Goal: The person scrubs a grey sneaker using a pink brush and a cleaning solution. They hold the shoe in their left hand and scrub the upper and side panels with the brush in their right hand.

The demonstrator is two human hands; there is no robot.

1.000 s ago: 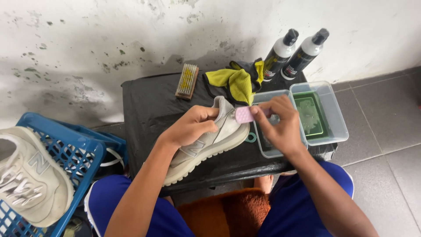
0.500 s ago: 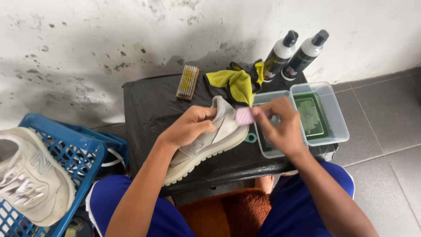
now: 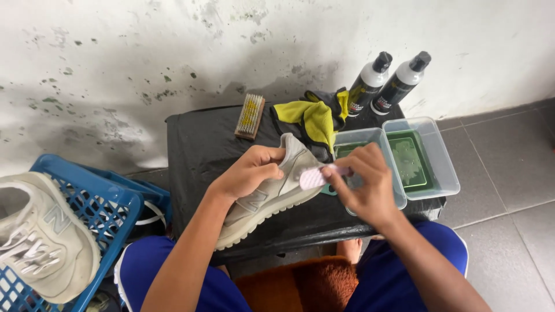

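Note:
A beige sneaker (image 3: 272, 193) lies tilted on a low black table (image 3: 196, 147), its heel end raised. My left hand (image 3: 248, 171) grips the sneaker by its upper. My right hand (image 3: 364, 188) holds a small pink brush (image 3: 315, 176), whose head touches the heel part of the shoe. Both forearms reach in from below, over blue shorts.
A clear plastic tub (image 3: 430, 173) with green liquid sits at the table's right. Two dark spray bottles (image 3: 384, 84) stand by the wall, next to a yellow cloth (image 3: 315, 115) and a wooden brush (image 3: 250, 117). A blue basket (image 3: 98, 202) at left holds another beige sneaker (image 3: 43, 237).
The pink brush has shifted a little left along the heel of the sneaker, and my left hand has turned the shoe slightly.

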